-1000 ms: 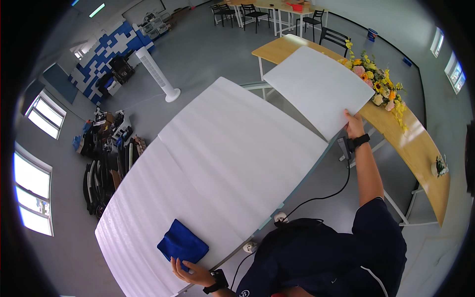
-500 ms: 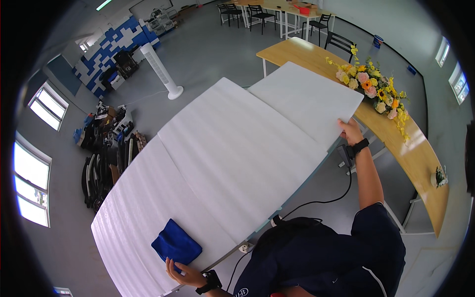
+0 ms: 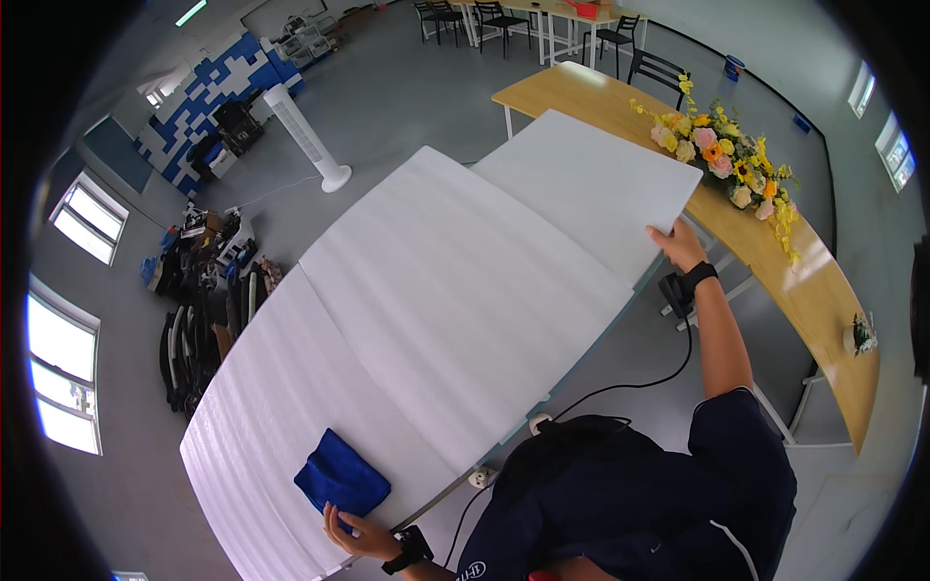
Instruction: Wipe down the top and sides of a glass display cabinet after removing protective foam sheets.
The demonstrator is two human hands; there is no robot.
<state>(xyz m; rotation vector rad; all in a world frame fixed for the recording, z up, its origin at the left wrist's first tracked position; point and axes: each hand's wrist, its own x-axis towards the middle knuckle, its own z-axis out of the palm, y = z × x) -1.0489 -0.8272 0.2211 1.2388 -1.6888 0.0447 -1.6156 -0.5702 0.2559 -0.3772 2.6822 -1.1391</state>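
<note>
A white sheet, apparently foam [image 3: 426, 281], covers a long table in front of me, with a crease across it. At the far right end lies a smooth white panel [image 3: 591, 184]. My right hand [image 3: 681, 245] grips the panel's near right edge, thumb on top and the other fingers hidden underneath. A folded dark blue cloth [image 3: 344, 474] rests on the sheet near the table's near left end. My left hand [image 3: 356, 535] lies at the cloth's lower edge, fingers stretched out and touching it.
A curved wooden table [image 3: 775, 257] with a flower arrangement [image 3: 727, 160] and a small potted plant [image 3: 860, 335] stands at the right. A white tower fan [image 3: 308, 140] is beyond my table. Piled gear [image 3: 203, 310] lies left. A black cable [image 3: 630, 385] hangs by my right side.
The whole view has shifted slightly, with the scene sliding up and a little left. Both hands keep their places at the panel edge and the cloth.
</note>
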